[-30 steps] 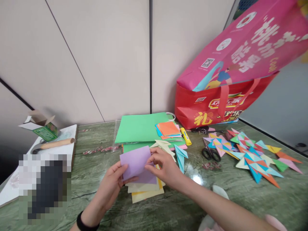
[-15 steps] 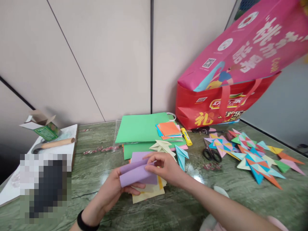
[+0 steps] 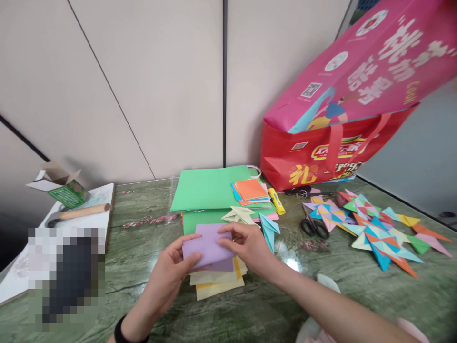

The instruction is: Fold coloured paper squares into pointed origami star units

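L hand (image 3: 167, 270) & R hand (image 3: 252, 247) fingers pinching purple sheet (image 3: 206, 251) at opp. sides, over paper stack (image 3: 221, 288); looks mid-fold, next move prob. needs edges aligned, firm crease.

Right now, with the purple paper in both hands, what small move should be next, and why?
Perhaps even up the edges of the purple paper: it looks folded over, the left hand holds one end, the right hand the other, and whether edges meet is unclear.
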A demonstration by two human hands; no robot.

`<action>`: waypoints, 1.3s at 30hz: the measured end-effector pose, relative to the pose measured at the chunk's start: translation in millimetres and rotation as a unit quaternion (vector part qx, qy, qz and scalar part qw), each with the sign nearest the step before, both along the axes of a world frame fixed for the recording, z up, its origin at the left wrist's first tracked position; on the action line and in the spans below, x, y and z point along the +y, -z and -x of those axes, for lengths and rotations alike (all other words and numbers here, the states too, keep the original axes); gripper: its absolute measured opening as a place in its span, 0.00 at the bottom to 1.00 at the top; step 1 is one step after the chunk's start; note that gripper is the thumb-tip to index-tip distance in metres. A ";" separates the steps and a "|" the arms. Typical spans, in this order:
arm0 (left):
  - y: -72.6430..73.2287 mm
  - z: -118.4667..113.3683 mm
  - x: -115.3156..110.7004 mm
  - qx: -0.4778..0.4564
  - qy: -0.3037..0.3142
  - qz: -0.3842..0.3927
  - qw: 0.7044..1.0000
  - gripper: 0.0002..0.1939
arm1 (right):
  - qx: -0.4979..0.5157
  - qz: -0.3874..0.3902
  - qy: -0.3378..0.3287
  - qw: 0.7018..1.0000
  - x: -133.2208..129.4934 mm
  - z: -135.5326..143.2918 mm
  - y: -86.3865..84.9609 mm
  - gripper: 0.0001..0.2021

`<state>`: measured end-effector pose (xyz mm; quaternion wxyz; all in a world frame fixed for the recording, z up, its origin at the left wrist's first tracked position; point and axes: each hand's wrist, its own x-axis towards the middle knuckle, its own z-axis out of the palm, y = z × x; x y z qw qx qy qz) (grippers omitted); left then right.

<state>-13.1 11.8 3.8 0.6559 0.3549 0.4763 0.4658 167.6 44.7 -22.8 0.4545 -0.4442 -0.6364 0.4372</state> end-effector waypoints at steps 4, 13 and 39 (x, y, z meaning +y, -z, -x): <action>2.2 0.4 0.0 0.041 -0.020 -0.010 0.999 0.20 | 0.029 0.029 -0.015 0.999 -0.8 1.6 0.3 0.09; 8.5 4.3 -0.3 0.078 -0.029 -0.051 0.995 0.17 | 0.045 0.052 -0.026 0.997 -1.3 1.3 -0.4 0.09; 0.6 3.5 -2.1 0.160 -0.041 -0.122 0.979 0.14 | 0.057 0.026 -0.012 0.998 -1.6 0.9 -0.7 0.09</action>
